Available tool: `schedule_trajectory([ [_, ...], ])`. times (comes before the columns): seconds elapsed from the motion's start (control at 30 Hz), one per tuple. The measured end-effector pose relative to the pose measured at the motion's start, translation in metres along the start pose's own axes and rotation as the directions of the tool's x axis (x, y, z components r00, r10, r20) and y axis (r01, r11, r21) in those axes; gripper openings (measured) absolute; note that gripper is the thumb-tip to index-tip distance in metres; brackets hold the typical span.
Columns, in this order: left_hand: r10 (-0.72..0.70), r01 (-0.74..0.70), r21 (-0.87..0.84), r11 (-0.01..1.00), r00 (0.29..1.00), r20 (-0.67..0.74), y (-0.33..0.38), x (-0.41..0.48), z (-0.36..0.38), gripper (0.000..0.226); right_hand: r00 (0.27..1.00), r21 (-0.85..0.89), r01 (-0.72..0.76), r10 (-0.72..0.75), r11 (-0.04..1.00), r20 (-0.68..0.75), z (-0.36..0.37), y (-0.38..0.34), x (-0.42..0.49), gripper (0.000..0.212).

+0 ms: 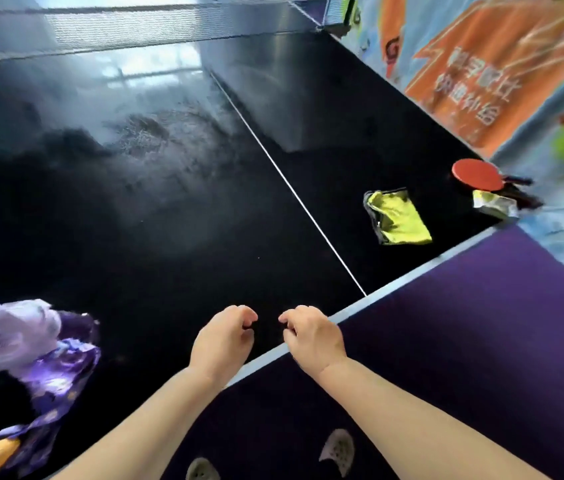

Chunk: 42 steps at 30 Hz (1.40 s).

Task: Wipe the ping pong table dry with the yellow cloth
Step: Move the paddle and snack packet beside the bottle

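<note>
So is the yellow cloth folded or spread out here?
Folded: the yellow cloth lies as a compact, layered rectangle on the ping pong table, near the red paddle.

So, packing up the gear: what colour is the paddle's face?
The paddle is red, seen in the head view.

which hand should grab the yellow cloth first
Right. The yellow cloth lies to the right of the white centre line, on the same side as the right hand. The left hand would have to reach across. Both hands are empty, so the right is probably the easier choice.
</note>
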State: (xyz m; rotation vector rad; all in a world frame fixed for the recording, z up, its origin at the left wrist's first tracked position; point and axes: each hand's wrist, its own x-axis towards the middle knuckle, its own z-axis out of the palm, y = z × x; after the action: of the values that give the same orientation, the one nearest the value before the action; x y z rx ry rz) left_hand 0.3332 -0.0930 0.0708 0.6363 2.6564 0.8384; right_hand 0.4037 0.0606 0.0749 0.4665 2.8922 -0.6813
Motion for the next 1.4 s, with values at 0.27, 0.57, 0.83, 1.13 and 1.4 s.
schedule_trajectory([
  [0.27,0.228,-0.238,0.089,0.967,0.967,0.112,0.201,0.060,0.105,0.029,0.947,0.047,-0.275,0.279,0.960,-0.159,-0.123,0.206,-0.050,0.030],
  [0.57,0.351,-0.362,0.064,0.930,0.926,0.137,0.360,0.112,0.182,0.027,0.818,0.122,-0.473,0.487,0.872,-0.306,-0.218,0.357,-0.076,0.028],
  [0.83,0.392,-0.407,0.054,0.912,0.903,0.176,0.435,0.187,0.230,0.025,0.761,0.190,-0.524,0.556,0.831,-0.334,-0.256,0.444,-0.039,0.025],
  [1.13,0.397,-0.402,-0.016,0.915,0.895,0.205,0.522,0.325,0.291,0.028,0.732,0.141,-0.601,0.612,0.787,-0.298,-0.329,0.551,0.049,0.024],
  [1.4,0.351,-0.365,0.004,0.931,0.898,0.265,0.548,0.407,0.323,0.029,0.767,0.111,-0.608,0.618,0.786,-0.172,-0.363,0.609,0.120,0.025],
])
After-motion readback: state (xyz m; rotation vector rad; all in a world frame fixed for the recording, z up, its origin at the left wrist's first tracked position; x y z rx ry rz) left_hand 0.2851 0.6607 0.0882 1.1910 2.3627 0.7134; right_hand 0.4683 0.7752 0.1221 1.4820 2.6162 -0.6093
